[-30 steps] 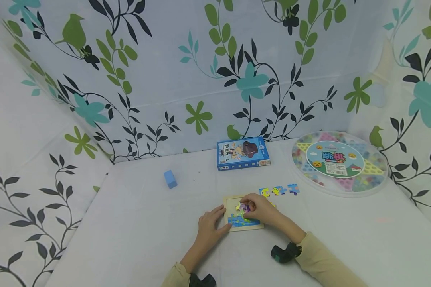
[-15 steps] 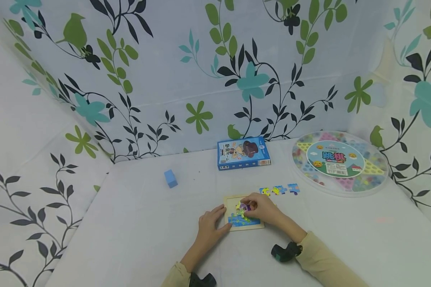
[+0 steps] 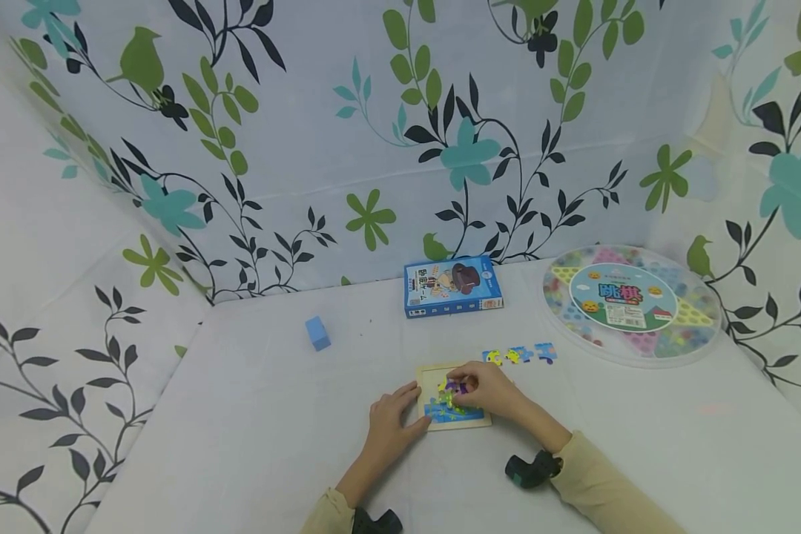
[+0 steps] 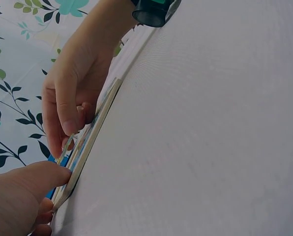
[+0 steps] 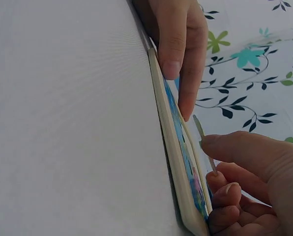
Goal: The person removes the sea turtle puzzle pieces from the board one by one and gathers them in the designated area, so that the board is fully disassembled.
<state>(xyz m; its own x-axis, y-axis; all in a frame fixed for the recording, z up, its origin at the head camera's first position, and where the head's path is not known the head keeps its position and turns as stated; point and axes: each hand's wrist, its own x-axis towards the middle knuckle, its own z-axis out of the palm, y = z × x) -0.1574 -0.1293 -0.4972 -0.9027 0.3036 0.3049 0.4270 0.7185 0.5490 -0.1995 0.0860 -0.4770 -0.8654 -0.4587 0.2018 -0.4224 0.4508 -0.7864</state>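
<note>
A wooden jigsaw tray (image 3: 430, 377) lies on the table in front of me, blue and green pieces fitted along its near part. My left hand (image 3: 389, 426) rests at its left side; fingers lie at the far left corner, while the thumb touches the near left one. Above the tray my right hand (image 3: 492, 393) pinches a jigsaw piece (image 3: 453, 386), purple and yellow in the head view. From the right wrist view this piece (image 5: 199, 128) appears edge-on, tilted and apart from the tray's rim (image 5: 172, 147). The right fingers hide part of the tray.
Several loose jigsaw pieces (image 3: 519, 354) lie in a row behind the right hand. Further back is a blue game box (image 3: 452, 286), with a round Chinese checkers set (image 3: 630, 304) to its right. A blue block (image 3: 317, 334) sits at the left.
Both hands stay almost in place. The right fingers have shifted slightly with the piece, and a yellow bit seen behind that hand a second ago no longer shows.
</note>
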